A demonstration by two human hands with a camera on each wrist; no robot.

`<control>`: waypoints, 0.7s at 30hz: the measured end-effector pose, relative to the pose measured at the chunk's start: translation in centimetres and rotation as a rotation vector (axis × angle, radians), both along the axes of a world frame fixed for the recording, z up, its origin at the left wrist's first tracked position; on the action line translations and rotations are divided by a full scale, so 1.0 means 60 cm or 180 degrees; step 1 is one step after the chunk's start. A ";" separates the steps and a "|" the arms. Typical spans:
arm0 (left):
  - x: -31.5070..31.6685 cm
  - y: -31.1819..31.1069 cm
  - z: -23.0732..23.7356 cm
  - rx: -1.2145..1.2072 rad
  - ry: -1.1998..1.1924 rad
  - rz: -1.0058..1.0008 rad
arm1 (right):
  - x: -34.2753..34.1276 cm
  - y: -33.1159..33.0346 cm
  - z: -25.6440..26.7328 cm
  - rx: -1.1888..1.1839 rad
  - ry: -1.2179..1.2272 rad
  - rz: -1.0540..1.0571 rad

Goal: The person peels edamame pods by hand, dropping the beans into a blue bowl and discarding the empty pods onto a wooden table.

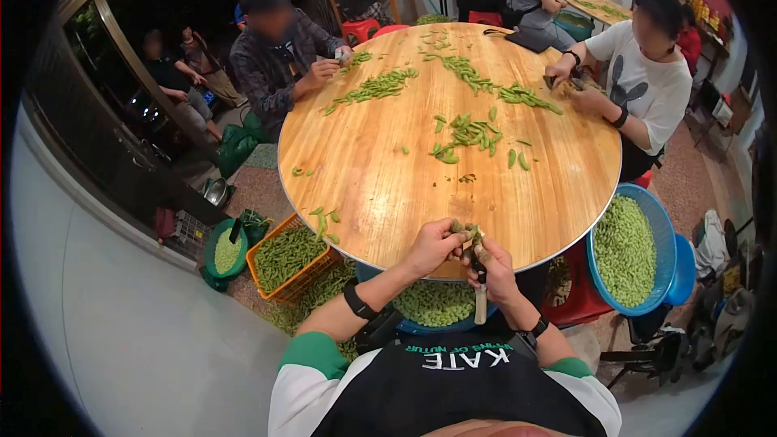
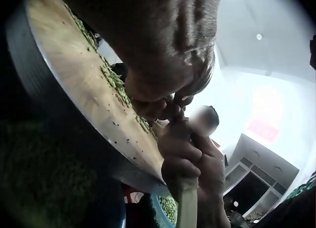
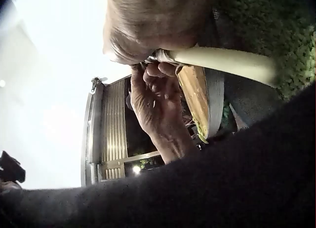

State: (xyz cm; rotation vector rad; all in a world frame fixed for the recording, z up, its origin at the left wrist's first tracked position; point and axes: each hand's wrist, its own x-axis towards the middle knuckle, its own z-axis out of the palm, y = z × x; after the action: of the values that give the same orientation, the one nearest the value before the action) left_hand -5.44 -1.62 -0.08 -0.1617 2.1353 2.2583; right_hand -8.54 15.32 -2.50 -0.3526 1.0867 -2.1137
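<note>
At the near table edge, my left hand [image 1: 437, 246] pinches a green soybean pod [image 1: 476, 236] between thumb and fingers. My right hand [image 1: 496, 273] meets it there, curled round a tool with a long cream handle [image 1: 481, 306] that points back toward my body. In the left wrist view, the right hand [image 2: 182, 154] grips this handle [image 2: 187, 203] beneath the left hand. A metal collar shows by the handle [image 3: 222, 62] in the right wrist view; the fist hides the tool's working end. Loose soybean pods [image 1: 469, 136] lie farther in on the round wooden table [image 1: 372, 186].
Below the table edge is a basin of shelled beans [image 1: 433, 306]. A blue basin [image 1: 665, 231] of beans stands right, by a red stool [image 1: 579, 291]. An orange crate [image 1: 317, 269] of pods is left. Two people [image 1: 279, 57] [image 1: 647, 73] work across the table.
</note>
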 end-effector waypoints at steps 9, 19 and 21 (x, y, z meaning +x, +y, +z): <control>0.024 0.001 0.004 0.0167 0.0211 0.0144 | 0.006 0.000 -0.005 -0.0126 -0.0054 0.0165; 0.028 -0.003 -0.004 0.0322 0.0202 0.0190 | 0.009 0.000 0.004 -0.0137 -0.0165 0.0284; 0.032 0.002 0.006 0.0318 0.0291 0.0198 | 0.011 0.000 0.010 -0.0178 -0.0178 0.0295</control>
State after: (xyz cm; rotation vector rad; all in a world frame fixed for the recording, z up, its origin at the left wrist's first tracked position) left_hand -3.54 -1.47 0.30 -0.1265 2.0815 2.4467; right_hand -7.90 15.29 -1.90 -0.3613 0.9625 -2.0626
